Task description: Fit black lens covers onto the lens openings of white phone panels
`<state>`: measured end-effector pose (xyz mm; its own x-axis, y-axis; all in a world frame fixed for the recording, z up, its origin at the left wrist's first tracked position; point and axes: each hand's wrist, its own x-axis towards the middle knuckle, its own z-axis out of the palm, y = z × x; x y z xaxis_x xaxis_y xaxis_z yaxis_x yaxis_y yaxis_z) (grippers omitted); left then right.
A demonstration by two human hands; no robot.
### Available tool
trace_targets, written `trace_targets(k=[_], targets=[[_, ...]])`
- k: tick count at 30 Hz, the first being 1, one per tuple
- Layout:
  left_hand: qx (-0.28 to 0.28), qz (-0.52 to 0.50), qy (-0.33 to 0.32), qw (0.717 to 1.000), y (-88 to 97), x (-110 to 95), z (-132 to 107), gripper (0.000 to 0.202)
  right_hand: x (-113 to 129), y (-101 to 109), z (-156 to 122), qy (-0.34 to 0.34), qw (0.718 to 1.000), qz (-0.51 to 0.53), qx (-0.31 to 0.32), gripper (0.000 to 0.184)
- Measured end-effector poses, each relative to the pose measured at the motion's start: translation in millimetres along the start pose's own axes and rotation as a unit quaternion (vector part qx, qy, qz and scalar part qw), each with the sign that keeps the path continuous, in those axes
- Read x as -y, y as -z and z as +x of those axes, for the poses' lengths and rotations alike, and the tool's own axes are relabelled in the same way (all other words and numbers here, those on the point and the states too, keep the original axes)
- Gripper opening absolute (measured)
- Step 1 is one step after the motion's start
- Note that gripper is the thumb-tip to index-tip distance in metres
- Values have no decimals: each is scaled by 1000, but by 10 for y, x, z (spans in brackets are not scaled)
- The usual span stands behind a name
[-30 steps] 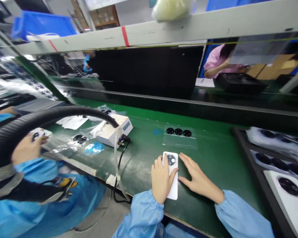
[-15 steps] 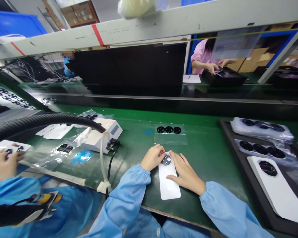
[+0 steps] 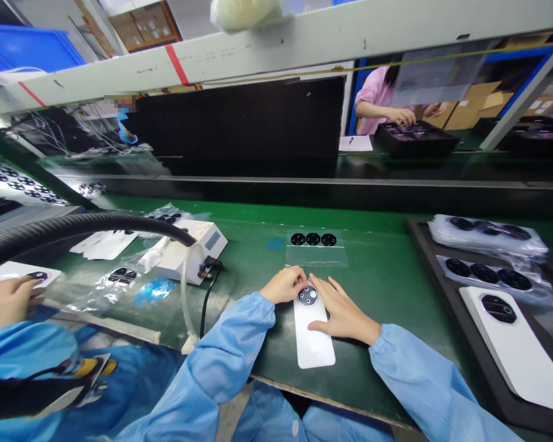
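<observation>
Fingers on a glossy white phone back.

My left hand hides a top corner of the white phone cover — at far left, a co-worker's hand runs off-frame.

Left hand at the top of a white phone back, fingertips just beside its round black camera ring. Right hand spread on the other side, fingers at the ring, lower palm by the panel's edge. Panel flat on the green desk. Just ahead, a clear sheet carrying three black rings. Right: black tray — bagged rings, a second white phone back.
</observation>
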<state>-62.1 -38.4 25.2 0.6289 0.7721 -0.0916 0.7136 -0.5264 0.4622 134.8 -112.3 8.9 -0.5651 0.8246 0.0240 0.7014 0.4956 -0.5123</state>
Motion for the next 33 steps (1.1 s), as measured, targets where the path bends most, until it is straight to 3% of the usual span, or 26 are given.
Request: trace_targets(k=[10, 17, 23, 33], targets=[[-41, 105, -9, 994, -92, -209, -121, 21, 98, -22, -51, -35, 999, -17, -20, 120], [-69, 119, -22, 990, -157, -195, -164, 17, 112, -21, -52, -40, 999, -21, -27, 132], [-85, 111, -38, 989, -139, -241, -229, 12, 126, -7, -50, -41, 999, -16, -30, 131], [-121, 57, -58, 989, -252, -357, -659, 12, 120, -21, -56, -37, 998, -6, -43, 116]])
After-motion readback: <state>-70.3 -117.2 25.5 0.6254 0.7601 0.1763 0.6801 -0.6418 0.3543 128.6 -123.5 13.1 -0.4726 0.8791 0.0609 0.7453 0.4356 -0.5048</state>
